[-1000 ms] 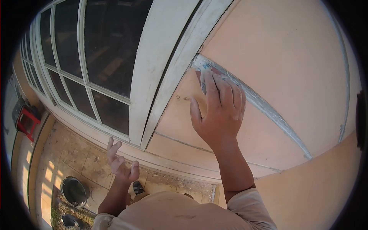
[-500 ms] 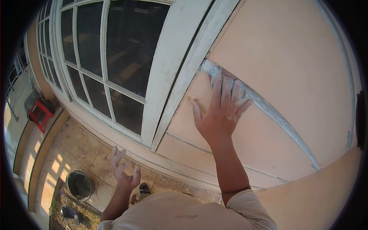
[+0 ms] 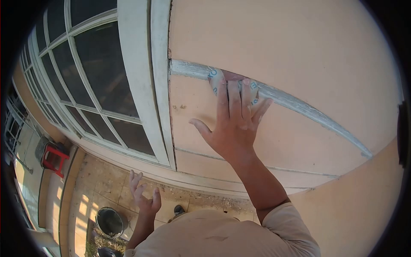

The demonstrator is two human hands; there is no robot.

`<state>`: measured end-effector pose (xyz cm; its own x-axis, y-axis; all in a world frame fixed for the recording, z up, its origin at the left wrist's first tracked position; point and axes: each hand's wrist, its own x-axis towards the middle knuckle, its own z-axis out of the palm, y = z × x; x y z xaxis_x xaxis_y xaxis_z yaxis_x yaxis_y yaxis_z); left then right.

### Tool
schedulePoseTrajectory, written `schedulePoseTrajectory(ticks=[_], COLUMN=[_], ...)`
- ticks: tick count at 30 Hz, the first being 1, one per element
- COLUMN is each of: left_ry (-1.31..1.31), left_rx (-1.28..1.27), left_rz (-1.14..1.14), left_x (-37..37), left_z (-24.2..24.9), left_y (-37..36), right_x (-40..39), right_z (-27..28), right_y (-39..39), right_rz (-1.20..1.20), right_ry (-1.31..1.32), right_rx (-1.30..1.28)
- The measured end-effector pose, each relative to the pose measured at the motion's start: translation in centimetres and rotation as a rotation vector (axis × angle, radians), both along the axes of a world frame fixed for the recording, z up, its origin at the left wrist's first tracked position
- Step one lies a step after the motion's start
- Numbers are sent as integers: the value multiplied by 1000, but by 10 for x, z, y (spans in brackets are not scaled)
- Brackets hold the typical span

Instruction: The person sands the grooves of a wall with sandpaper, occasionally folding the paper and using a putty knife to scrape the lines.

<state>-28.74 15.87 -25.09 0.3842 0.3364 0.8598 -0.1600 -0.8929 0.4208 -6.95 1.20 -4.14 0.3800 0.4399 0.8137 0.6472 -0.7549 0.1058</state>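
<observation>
My right hand lies against the peach wall with its fingers stretched out. Under the fingertips it presses a folded piece of sandpaper, its pale backing printed with blue letters and a reddish-brown side showing. The sandpaper sits on a grey-white groove strip that runs across the wall from the window frame; the part beneath the paper is hidden. My left hand hangs in the air low at left, fingers apart and loosely curled, with nothing in it. Pale dust coats the fingers of both hands.
A white-framed window with dark panes fills the upper left. Below it, a black bucket stands on the tiled floor. A red stool is farther left by a raised ledge. Thinner grooves cross the lower wall.
My right hand and the sandpaper have slid along the strip, away from the window frame. The view has turned, so the window sits farther left. My left hand stays empty and raised.
</observation>
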Motion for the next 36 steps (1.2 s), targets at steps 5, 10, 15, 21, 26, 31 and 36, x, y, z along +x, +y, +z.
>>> schedulePoseTrajectory(ticks=[5, 10, 15, 21, 26, 31, 36], left_ry=[-67, -99, -34, -69, -61, -85, -132], left_rx=[106, 145, 254, 140, 95, 241, 188], left_rz=[-187, -307, -503, -466, -429, -516, -391], left_x=[46, 84, 92, 100, 126, 148, 154], left_z=[16, 21, 26, 14, 13, 36, 40], left_y=[-3, -18, -31, -30, -33, -69, -140], right_x=[29, 40, 22, 38, 58, 89, 122], right_z=[-1, -8, -6, -5, -1, -4, -9], right_y=[-73, -121, -96, -156, -233, -311, -405], right_rz=[94, -81, 26, -96, -282, -292, -289], right_ry=[-197, -174, -91, -156, -174, -228, -313], right_rx=[43, 269, 304, 230, 274, 295, 337])
